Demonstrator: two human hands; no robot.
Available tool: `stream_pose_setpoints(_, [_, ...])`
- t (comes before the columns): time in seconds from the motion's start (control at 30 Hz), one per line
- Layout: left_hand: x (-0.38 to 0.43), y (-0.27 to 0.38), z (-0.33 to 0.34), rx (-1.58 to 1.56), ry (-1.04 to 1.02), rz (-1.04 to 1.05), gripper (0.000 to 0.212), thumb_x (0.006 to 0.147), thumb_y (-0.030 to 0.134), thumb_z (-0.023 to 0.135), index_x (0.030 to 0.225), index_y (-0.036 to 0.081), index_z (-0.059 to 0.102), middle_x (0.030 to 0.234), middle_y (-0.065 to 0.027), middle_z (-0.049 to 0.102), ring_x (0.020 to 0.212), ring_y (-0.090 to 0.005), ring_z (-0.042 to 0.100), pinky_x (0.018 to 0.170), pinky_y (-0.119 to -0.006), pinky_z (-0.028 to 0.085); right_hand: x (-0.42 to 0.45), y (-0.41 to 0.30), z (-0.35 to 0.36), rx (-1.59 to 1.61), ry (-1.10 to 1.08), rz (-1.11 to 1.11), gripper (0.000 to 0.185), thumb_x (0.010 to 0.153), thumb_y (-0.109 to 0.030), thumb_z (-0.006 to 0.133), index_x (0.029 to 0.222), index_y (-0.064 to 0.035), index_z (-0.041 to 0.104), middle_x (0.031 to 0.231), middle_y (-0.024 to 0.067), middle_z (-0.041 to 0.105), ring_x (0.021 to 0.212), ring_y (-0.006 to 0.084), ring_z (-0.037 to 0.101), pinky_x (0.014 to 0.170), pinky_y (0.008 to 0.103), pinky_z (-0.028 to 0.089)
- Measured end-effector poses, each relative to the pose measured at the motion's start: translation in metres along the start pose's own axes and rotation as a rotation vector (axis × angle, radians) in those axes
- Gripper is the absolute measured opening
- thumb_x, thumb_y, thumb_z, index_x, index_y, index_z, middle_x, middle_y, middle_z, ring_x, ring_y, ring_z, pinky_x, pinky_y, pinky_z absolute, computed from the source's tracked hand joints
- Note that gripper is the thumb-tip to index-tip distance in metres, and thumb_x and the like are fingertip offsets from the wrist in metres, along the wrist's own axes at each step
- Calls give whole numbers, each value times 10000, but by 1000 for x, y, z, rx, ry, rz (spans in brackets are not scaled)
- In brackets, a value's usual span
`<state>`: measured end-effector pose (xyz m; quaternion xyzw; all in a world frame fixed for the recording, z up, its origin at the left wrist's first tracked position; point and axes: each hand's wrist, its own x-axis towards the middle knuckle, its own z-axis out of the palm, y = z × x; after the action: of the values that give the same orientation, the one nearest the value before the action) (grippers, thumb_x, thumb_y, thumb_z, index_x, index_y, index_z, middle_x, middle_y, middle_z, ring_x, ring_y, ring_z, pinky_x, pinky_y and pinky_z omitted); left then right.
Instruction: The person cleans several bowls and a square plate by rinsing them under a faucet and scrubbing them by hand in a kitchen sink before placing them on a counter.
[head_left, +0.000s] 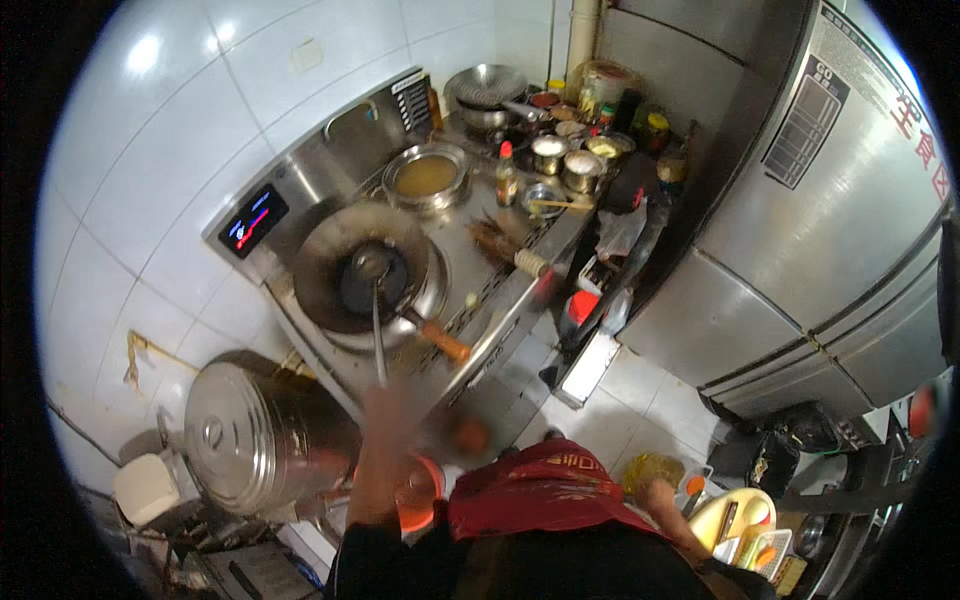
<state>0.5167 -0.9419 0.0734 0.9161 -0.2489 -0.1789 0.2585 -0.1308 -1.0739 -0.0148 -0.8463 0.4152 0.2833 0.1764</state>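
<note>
My left hand (388, 412), blurred, is closed around the end of a metal ladle's long handle (378, 330). The ladle's bowl (371, 262) rests inside a large wok (322, 232) with dark liquid or oil at its bottom. The wok sits on a stainless steel stove, its wooden handle (444, 341) pointing towards me. Low on my right side, my right hand (655, 496) grips the rim of a bowl of yellow food (651, 471); what the food is, I cannot tell.
A metal basin of yellowish liquid (426, 176), a sauce bottle (506, 176) and a bamboo wok brush (499, 244) stand or lie on the stove. Seasoning pots (583, 169) crowd its far right. Left is a lidded steel pot (225, 435); right, a cutting board with a knife (701, 517) and a steel refrigerator (750, 285).
</note>
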Motion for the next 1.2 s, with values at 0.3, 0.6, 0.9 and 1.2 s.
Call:
stream_pose_setpoints(0.3, [-32,155,46,-1270,-340,-69,157,940,131,576,1044,27,525,733,-16,456,608,-155,425,526,-321,352,264,-228,-375,858,-67,-828,536,971,-401,561,1297,17,485,1147,177,621,993,275,625,861,387,498])
stream_pose_setpoints(0.6, [38,268,54,-645,117,-91,497,882,268,720,1265,-1,552,941,-66,634,762,-127,585,592,-285,468,472,-227,-553,1039,128,-679,419,853,-224,682,1157,33,550,784,142,657,667,250,649,549,418,530])
stream_pose_setpoints(0.9, [19,206,135,-1102,290,-579,225,904,256,691,896,75,558,648,15,502,508,-88,446,438,-255,361,561,-219,-614,1050,-3,-384,185,880,-131,628,820,38,585,604,63,550,443,167,532,385,328,466])
stream_pose_setpoints(1.2, [-10,250,91,-1336,107,-387,496,1006,483,473,1103,8,577,789,-27,540,635,-141,483,547,-293,398,561,-189,-659,1930,-1208,-451,242,1028,-249,456,912,-38,479,627,-4,504,489,91,527,465,233,523])
